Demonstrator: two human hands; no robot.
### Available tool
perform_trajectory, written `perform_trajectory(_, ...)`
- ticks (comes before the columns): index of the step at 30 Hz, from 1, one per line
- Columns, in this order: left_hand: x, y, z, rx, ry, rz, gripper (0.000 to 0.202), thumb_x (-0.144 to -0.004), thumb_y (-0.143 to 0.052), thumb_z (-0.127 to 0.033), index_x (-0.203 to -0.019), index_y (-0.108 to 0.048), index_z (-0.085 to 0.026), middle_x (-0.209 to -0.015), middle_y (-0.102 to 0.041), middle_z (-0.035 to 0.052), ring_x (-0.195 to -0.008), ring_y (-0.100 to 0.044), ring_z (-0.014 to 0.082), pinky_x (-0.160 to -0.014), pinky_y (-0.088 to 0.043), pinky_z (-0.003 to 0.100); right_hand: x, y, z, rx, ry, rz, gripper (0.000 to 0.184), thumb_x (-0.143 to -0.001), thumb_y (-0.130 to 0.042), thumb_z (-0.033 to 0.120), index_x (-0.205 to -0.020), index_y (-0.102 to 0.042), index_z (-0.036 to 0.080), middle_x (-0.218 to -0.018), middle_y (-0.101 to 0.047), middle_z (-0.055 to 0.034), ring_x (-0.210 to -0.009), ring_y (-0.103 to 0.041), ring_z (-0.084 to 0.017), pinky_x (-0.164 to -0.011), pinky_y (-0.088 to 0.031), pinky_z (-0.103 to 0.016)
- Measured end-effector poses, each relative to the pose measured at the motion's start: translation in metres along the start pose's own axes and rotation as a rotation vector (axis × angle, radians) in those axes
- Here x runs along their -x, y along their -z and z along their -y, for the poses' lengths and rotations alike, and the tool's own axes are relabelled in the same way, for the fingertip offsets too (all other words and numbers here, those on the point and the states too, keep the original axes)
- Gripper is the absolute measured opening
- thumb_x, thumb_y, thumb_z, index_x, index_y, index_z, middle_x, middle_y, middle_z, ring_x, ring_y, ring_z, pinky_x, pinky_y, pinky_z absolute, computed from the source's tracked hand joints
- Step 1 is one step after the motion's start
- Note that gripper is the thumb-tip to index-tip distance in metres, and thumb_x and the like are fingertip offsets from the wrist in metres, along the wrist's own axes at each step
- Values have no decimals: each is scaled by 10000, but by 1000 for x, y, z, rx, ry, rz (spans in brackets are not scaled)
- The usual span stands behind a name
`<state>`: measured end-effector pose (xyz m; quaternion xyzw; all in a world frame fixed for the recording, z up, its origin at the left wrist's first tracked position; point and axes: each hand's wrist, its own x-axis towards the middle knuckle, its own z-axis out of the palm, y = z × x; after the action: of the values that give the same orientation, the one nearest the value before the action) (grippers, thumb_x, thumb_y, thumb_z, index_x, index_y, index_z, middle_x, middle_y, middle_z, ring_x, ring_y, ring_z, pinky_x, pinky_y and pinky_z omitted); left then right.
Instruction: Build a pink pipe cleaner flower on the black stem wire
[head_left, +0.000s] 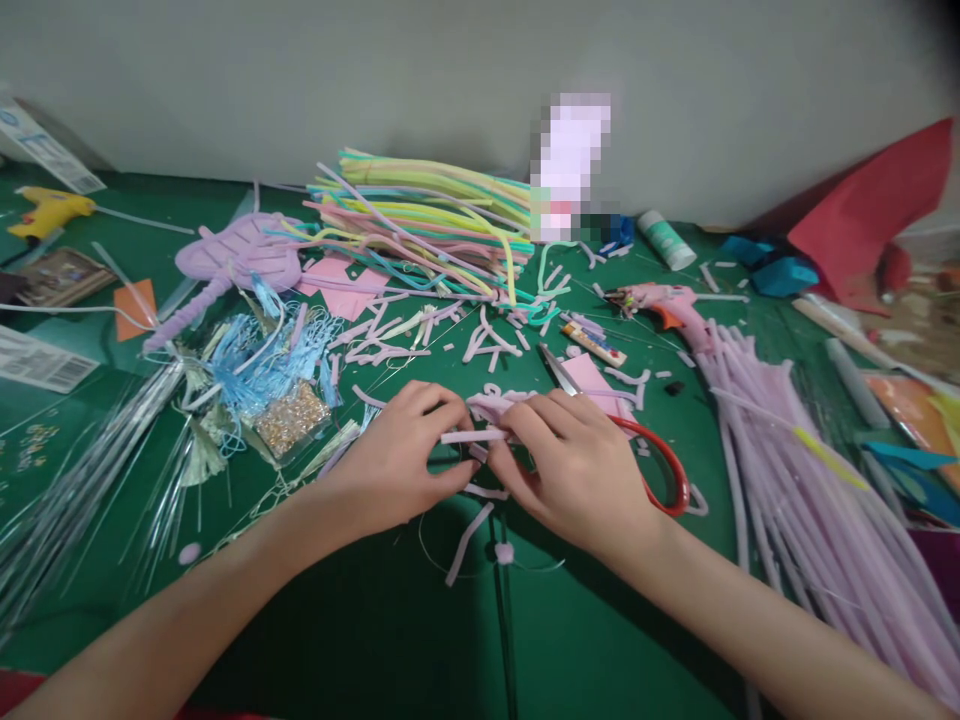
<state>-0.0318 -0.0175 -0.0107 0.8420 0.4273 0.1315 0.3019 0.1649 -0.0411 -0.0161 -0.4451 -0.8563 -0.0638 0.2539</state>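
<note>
1 yellow glue gun [52, 212] lies far left; a red sheet [874, 220] sits far right, near blue pieces [784, 277].

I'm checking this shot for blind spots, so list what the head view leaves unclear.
All in the head view:
Lilac strip: right end hidden by the right hand.
Red-handled scissors: pivot covered by the right hand.
Pinkish upright object: pixelated, so unidentifiable.
Green-and-white cylinder: print too small and blurred.
Lilac stem bundle: lower ends cut off by the right edge.
</note>
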Motion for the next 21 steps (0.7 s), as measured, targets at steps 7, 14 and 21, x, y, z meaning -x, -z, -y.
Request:
perform_trajectory(7, 1, -4, 5, -22, 20, -17, 88, -885, -580, -267, -933, -612, -200, -1195, -554, 91, -1198, -479, 279, -1019, -426, 466, 0, 13, -2, -384, -257, -124, 148, -901, -582, 189, -937, -714, 132, -974, -601, -106, -657, -563, -115, -607, -481, -264)
perform_trajectory(14, 1, -6, 7, -103, 76, -66, 204, -897, -608, -403, -880, -636, -202, -1332, -465, 127, -1321, -393, 351, -1029, -406, 523, 16, 13, -13, -452, -448, 139, 75, -856, -649, 210, -904, -700, 184, -836, -631, -36, -637, -588, -129, -582, -490, -262)
perform_trajectory(21, -2, -6, 7, -154, 64, -295, 242, -1007, -452, -357, -902, -590, -188, -917, -598, 58, -937, -556, 224, -807, -455, 352, 21, 1, -14, -279, -349, 273, 75, -887, -601, 194, -904, -662, 154, -903, -629, -79, -853, -631, -236, -723, -523, -357)
